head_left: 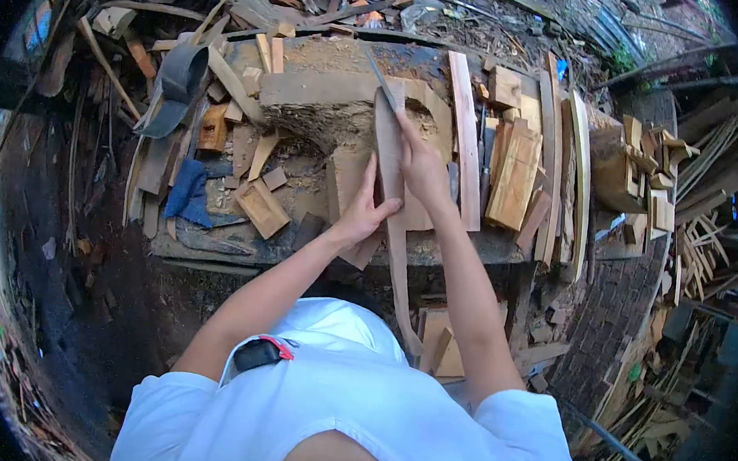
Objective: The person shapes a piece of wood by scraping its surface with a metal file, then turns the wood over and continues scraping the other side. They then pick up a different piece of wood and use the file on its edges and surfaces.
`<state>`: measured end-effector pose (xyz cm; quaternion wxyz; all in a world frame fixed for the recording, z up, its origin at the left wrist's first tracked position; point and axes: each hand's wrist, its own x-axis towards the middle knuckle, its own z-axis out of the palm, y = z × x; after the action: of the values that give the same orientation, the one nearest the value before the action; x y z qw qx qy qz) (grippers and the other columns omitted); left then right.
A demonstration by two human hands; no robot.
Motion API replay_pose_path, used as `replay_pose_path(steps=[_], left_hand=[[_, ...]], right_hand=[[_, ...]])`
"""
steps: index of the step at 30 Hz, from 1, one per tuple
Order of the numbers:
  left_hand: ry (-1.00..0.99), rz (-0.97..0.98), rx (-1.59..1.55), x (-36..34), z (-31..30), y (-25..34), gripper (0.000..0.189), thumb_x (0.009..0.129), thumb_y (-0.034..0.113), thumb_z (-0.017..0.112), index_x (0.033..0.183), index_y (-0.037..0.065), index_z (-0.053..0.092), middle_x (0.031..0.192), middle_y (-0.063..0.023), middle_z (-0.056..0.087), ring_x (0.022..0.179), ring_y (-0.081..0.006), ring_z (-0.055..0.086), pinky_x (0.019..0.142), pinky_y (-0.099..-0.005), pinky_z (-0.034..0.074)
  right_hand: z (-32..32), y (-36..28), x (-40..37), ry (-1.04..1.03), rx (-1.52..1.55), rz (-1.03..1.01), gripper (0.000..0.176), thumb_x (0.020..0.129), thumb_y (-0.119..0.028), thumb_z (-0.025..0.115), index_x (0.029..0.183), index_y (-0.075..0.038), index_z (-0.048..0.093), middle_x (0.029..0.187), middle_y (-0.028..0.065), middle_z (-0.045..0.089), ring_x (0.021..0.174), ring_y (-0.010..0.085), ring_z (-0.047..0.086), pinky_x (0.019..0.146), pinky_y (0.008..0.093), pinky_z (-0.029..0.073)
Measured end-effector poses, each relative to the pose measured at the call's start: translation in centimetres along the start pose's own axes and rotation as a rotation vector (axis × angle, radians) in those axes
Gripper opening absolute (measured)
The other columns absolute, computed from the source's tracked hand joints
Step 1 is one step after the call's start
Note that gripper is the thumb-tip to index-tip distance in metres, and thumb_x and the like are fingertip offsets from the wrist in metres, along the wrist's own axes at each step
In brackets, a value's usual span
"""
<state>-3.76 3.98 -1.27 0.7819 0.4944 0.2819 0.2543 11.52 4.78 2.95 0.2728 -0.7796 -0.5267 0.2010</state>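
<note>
My left hand [363,212] is closed on a long, curved wooden strip [397,259], its thumb lying across the face and its fingers along the left edge. The strip runs from the bench down toward my waist. Higher up on the same strip, my right hand [424,167] is closed around a thin grey metal tool like a file [381,79], whose far end points up and left. Its handle is hidden in the hand. Beneath the strip's upper part lies a thick, rough-cut wooden block [311,89] with a hollowed, splintery side.
Offcuts and a small wooden block [261,208] lie left on the workbench [209,247], near a blue cloth [188,193] and a curled dark strip [175,86]. Long boards [464,142] and a larger block [514,177] are at the right. Scrap wood piles surround the bench.
</note>
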Motion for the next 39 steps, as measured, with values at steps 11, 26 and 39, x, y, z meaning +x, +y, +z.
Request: replay_pose_path(steps=[11,26,39], left_hand=[[0.017,0.035,-0.038,-0.3,0.1,0.7,0.100,0.090,0.003,0.064,0.155,0.007,-0.011,0.161,-0.0155,0.006,0.147,-0.0236,0.014,0.118,-0.0358,0.019],[0.018,0.035,0.069,-0.1,-0.1,-0.2,0.101,0.091,0.010,0.066,0.155,0.007,-0.011,0.162,-0.0141,0.002,0.148,-0.0237,0.012,0.118,-0.0362,0.019],[0.006,0.029,0.080,-0.1,-0.4,-0.2,0.098,0.092,0.011,0.065,0.156,0.008,-0.010,0.161,-0.0169,0.010,0.147,-0.0249,0.014,0.118,-0.0367,0.019]], right_hand=[[-1.8,-2.1,-3.2,-0.149,0.050,0.109,0.044,0.100,-0.017,0.045,0.144,-0.026,0.046,0.114,0.0264,0.063,0.102,0.0454,0.061,0.083,0.0506,0.049],[-1.2,-1.5,0.4,-0.097,0.108,0.078,0.044,0.101,-0.017,0.045,0.144,-0.025,0.045,0.117,0.0281,0.062,0.104,0.0434,0.062,0.086,0.0486,0.048],[0.1,-0.2,0.4,-0.016,0.134,0.000,0.044,0.101,-0.020,0.045,0.144,-0.026,0.044,0.114,0.0267,0.063,0.103,0.0452,0.061,0.085,0.0504,0.049]])
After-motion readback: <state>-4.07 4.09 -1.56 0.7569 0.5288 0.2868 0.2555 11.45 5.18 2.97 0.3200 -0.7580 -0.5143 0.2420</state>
